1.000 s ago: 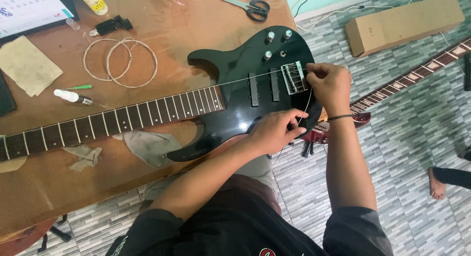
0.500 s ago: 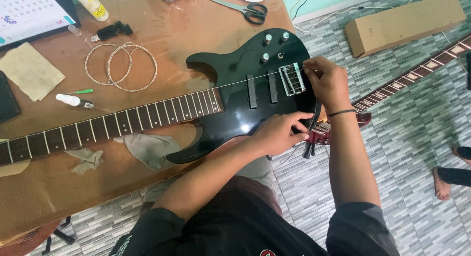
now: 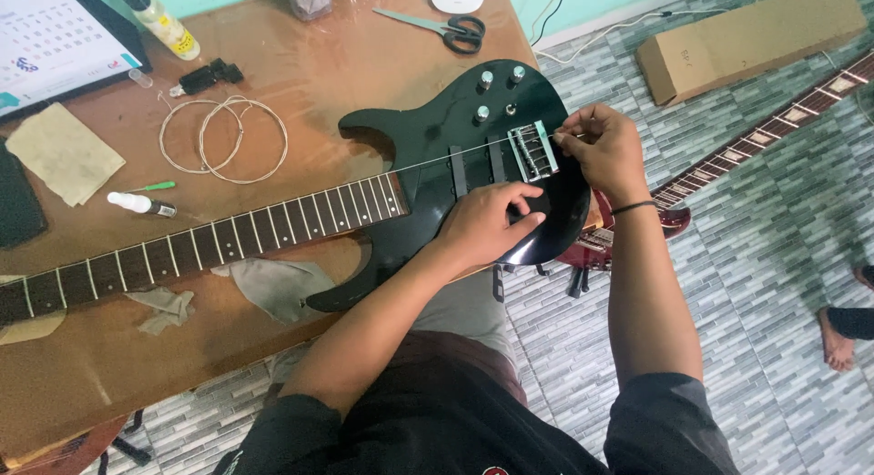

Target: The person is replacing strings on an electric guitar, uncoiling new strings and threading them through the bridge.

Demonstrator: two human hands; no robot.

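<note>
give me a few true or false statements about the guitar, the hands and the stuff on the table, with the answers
1. The left hand rests flat on the black guitar body. True.
2. The right hand holds the scissors. False: the scissors lie alone at the far edge of the table; the right hand pinches at the bridge end of the guitar.
3. Coiled strings lie on the table beyond the guitar neck. True.
4. The guitar carries a full set of strings. False: only one string shows, running from the bridge toward the neck.
5. The cardboard box sits on the table. False: it lies on the tiled floor.
</note>
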